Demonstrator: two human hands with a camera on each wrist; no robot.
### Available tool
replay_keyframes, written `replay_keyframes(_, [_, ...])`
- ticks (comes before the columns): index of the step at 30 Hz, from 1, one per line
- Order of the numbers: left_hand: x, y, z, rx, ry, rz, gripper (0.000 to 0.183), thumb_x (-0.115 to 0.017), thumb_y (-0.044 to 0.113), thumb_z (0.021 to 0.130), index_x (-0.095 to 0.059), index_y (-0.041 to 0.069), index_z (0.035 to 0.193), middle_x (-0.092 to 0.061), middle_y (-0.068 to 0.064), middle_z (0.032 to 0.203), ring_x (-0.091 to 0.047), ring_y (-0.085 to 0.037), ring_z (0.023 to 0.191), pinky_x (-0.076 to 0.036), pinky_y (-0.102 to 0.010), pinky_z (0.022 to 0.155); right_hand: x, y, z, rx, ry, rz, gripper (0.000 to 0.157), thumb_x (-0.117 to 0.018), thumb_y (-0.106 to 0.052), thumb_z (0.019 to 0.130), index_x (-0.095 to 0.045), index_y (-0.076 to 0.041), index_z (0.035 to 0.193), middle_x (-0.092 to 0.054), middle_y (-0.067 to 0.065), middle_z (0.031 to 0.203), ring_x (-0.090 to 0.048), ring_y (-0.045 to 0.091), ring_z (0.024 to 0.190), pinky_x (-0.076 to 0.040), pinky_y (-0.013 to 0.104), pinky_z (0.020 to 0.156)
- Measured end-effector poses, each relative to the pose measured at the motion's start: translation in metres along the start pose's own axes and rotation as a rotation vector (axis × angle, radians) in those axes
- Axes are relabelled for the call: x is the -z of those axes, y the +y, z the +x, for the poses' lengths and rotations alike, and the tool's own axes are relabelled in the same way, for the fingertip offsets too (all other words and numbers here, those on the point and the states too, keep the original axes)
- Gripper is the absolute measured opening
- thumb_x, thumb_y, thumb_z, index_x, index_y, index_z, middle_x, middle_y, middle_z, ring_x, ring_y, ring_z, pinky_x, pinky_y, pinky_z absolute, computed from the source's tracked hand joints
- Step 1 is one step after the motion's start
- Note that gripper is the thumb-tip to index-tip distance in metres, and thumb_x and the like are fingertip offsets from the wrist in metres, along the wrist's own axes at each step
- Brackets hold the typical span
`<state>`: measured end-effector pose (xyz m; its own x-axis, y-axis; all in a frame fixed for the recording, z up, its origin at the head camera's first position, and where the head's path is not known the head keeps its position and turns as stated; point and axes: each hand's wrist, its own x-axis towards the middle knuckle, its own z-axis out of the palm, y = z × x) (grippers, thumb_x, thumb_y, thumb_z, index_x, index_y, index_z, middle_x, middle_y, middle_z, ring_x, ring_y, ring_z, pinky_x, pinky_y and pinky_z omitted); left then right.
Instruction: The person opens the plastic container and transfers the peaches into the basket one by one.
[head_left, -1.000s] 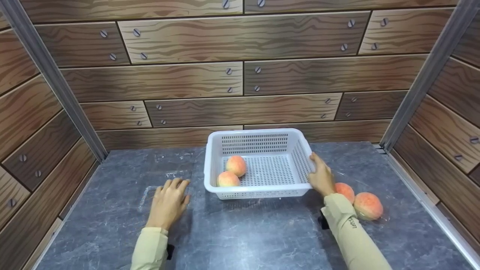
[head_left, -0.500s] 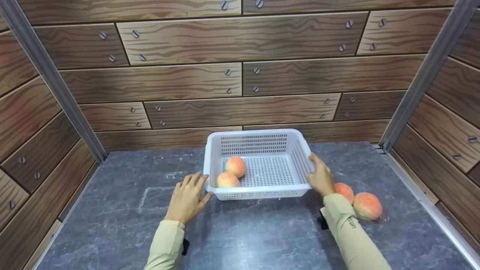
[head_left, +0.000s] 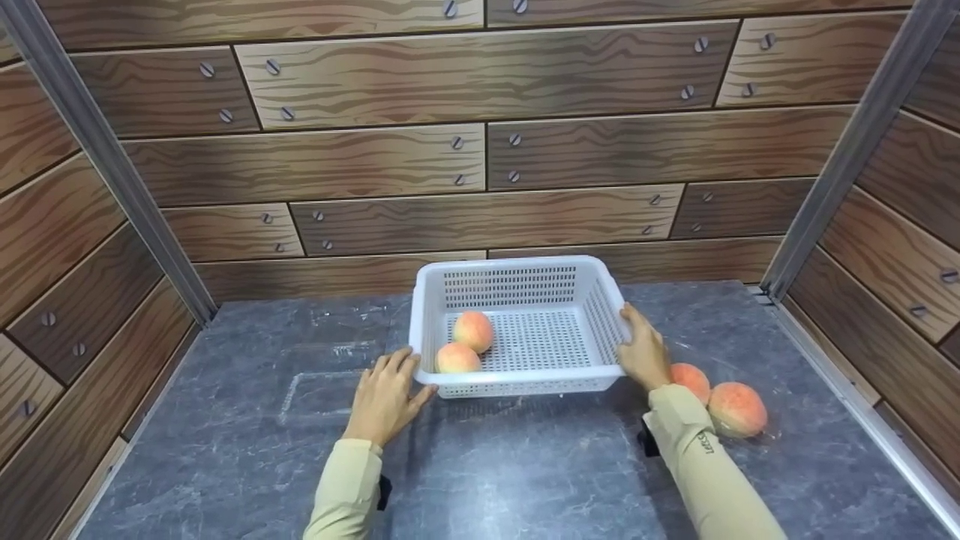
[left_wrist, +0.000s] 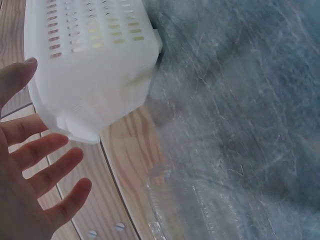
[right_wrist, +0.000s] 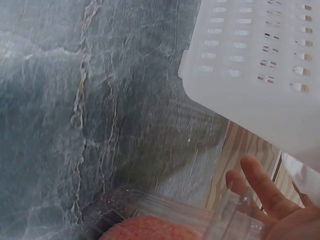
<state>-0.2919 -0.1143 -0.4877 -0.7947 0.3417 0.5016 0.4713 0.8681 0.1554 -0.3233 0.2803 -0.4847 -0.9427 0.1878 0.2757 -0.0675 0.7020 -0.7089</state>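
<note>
A white plastic basket (head_left: 525, 377) with slotted walls stands near the back wall. In its left end lie two peaches (head_left: 473, 331), one behind the other. My left hand (head_left: 386, 397) is at the front left corner, fingertips right at the rim. The left wrist view shows its fingers (left_wrist: 55, 172) spread and fairly straight beside the basket (left_wrist: 95, 80). At the right end my right hand (head_left: 645, 352) holds the rim, thumb and forefinger along it. Two of its other fingers (right_wrist: 262, 182) reach out loosely under the basket's side (right_wrist: 240, 85) in the right wrist view.
Two more peaches (head_left: 737, 409) lie on the dark marbled table (head_left: 480, 472), right beside my right wrist. Clear plastic (right_wrist: 230, 215) shows close to a peach (right_wrist: 150, 230) in the right wrist view. Wood-patterned walls (head_left: 480, 157) enclose the table at the back and both sides.
My left hand has moved right, from the bare table to the basket's front left corner. The right hand, the basket and the peaches have stayed in place.
</note>
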Motion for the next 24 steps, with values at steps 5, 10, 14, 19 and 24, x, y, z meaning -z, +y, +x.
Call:
replay_keyframes(5, [0.0004,0.0017,0.0007,0.039,0.0,-0.024,0.054,-0.079,0.036,0.087,-0.067,-0.002,0.123,-0.064,-0.018,0.127,-0.062,-0.037,0.112,-0.053,-0.057,0.089,-0.0001,-0.0002,0.0004,-0.003,-0.013,-0.007,0.075,-0.049,0.01,0.075,-0.038,0.007,0.15,-0.044,0.027,0.15,-0.044,0.051,0.132,-0.035,0.061,0.11])
replay_keyframes(10, [0.0007,0.0028,0.0005,0.05,-0.007,-0.04,0.054,-0.079,0.037,0.087,-0.068,-0.001,0.123,-0.064,-0.018,0.128,-0.061,-0.037,0.112,-0.053,-0.058,0.091,-0.0003,0.0,0.0005,-0.014,-0.02,-0.009,0.074,-0.05,0.01,0.075,-0.039,0.007,0.149,-0.04,0.028,0.153,-0.045,0.051,0.131,-0.036,0.062,0.109])
replay_keyframes(14, [0.0019,0.0034,0.0003,0.059,-0.008,-0.048,0.054,-0.079,0.037,0.087,-0.067,-0.001,0.124,-0.064,-0.018,0.129,-0.061,-0.038,0.112,-0.052,-0.06,0.091,-0.0012,0.0003,0.0011,-0.004,-0.018,-0.01,0.074,-0.049,0.009,0.075,-0.041,0.006,0.148,-0.04,0.027,0.153,-0.044,0.051,0.132,-0.036,0.062,0.109])
replay_keyframes(19, [0.0043,0.005,0.0018,0.065,-0.025,-0.049,0.054,-0.079,0.036,0.087,-0.067,-0.001,0.124,-0.064,-0.018,0.129,-0.062,-0.038,0.11,-0.053,-0.061,0.09,-0.0009,0.0016,0.0019,0.012,-0.009,-0.022,0.073,-0.047,0.009,0.074,-0.041,0.007,0.147,-0.045,0.026,0.15,-0.044,0.05,0.133,-0.036,0.06,0.109])
replay_keyframes(24, [0.0058,0.0072,0.0037,0.088,-0.055,-0.061,0.055,-0.079,0.036,0.088,-0.066,-0.001,0.126,-0.063,-0.018,0.131,-0.061,-0.038,0.113,-0.051,-0.06,0.093,0.0012,0.0004,0.0028,0.008,-0.015,-0.028,0.072,-0.048,0.009,0.075,-0.042,0.007,0.147,-0.039,0.027,0.154,-0.042,0.051,0.134,-0.035,0.061,0.11])
